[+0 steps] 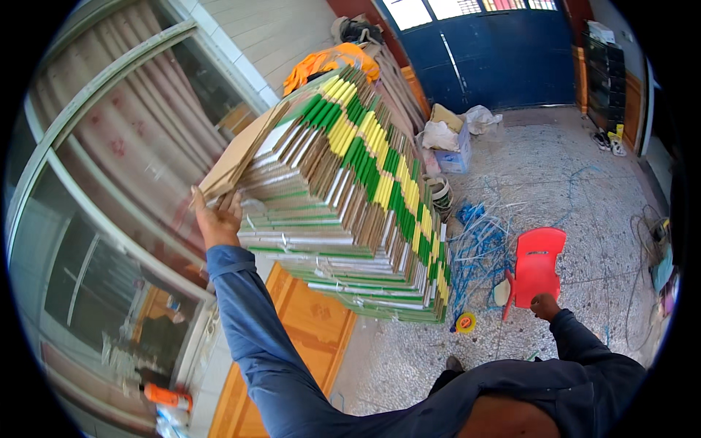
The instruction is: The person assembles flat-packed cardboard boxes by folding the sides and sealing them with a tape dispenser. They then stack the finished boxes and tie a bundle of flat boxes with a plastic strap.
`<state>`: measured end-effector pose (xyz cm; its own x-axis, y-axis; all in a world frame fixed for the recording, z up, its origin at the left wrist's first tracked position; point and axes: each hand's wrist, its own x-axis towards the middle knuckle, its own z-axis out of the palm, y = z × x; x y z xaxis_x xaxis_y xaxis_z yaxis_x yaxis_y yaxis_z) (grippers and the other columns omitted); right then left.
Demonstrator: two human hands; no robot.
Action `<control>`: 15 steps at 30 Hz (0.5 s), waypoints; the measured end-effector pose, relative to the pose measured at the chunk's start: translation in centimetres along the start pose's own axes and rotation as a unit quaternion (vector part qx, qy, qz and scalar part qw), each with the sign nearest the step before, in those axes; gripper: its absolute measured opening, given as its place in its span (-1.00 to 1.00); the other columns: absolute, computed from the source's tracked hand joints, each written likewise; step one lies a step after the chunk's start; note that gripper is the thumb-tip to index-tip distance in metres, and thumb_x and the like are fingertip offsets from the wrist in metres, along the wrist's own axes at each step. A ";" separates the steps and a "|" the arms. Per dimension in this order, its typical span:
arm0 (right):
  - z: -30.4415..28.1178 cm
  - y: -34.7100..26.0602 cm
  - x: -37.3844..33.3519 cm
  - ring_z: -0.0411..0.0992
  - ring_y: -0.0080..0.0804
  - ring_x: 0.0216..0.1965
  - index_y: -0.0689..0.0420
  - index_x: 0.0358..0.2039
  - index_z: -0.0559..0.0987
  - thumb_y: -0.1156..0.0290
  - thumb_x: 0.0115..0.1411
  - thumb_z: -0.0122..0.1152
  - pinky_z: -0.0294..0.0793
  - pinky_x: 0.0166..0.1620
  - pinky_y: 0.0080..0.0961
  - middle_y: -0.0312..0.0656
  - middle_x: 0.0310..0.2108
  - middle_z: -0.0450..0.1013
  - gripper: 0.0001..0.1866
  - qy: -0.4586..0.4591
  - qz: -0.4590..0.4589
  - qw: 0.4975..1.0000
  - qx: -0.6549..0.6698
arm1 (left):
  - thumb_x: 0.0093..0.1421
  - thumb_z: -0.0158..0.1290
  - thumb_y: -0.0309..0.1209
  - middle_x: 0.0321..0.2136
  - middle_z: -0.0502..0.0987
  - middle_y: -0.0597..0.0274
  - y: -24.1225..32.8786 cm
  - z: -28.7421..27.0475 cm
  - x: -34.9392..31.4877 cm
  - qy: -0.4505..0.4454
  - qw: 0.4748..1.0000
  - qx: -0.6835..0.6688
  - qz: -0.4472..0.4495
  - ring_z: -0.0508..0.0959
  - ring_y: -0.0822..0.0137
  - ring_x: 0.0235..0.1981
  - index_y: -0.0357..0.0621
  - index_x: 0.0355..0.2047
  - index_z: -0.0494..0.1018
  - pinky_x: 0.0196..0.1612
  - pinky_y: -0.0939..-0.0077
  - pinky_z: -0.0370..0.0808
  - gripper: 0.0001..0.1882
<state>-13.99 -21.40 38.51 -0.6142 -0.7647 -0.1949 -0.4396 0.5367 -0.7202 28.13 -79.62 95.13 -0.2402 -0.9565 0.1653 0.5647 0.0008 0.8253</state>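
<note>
A tall stack of flattened cardboard boxes (321, 219), with green, yellow, white and brown edges, rises at the centre left. At its near left corner, my left hand (221, 219) grips the edge of the brown cardboard sheets (237, 157) on top, with the fingers at their corner. My right hand (544, 306) is closed in a fist at the lower right, and I see nothing in it. Below and in front of that fist stands a small red plastic chair (539, 255), whose near edge it partly covers in view.
Blue and white strapping strips (478, 244) litter the floor beside the stack, with a yellow tape roll (465, 322) nearby. An orange wooden panel (310, 306) and a framed window (139, 146) border the left. A blue metal door (496, 62) closes off the back.
</note>
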 end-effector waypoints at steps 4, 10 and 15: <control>2.2 -3.3 0.4 0.51 0.05 -0.36 0.20 -0.49 0.64 0.32 -0.06 0.25 0.49 -0.21 -0.17 0.07 -0.45 0.54 -0.79 0.050 -0.023 0.995 -0.085 | 0.18 0.12 -0.22 -0.03 0.48 -0.01 -0.5 0.8 5.6 0.028 0.997 -0.017 0.068 0.54 0.11 -0.07 -0.22 -0.06 0.38 -0.03 0.25 0.53 -0.59; 0.2 -9.9 2.2 0.49 -0.11 -0.49 0.17 -0.51 0.62 0.30 0.00 0.21 0.44 -0.36 -0.26 -0.01 -0.52 0.52 -0.81 0.000 -0.020 0.996 -0.090 | 0.22 0.03 -0.35 0.00 0.43 -0.08 -6.0 1.5 -2.2 -0.084 0.968 0.027 0.235 0.50 0.09 -0.04 -0.37 0.11 0.25 0.03 0.23 0.50 -0.49; -6.4 -24.2 3.2 0.38 -0.21 -0.09 0.22 0.02 0.20 0.21 0.09 0.28 0.38 -0.04 -0.28 0.06 -0.13 0.40 -0.38 -0.112 -0.165 0.921 0.336 | 0.12 0.07 -0.41 -0.07 0.39 -0.09 -16.5 5.8 -14.0 -0.110 0.892 0.186 0.397 0.46 0.05 -0.08 -0.40 0.11 0.23 -0.02 0.19 0.46 -0.43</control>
<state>-9.52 -34.59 59.56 -0.3362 -0.9413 0.0290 -0.0272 -0.0211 -0.9994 17.58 -64.50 82.36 -0.0529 -0.5307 0.8459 0.3338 0.7890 0.5159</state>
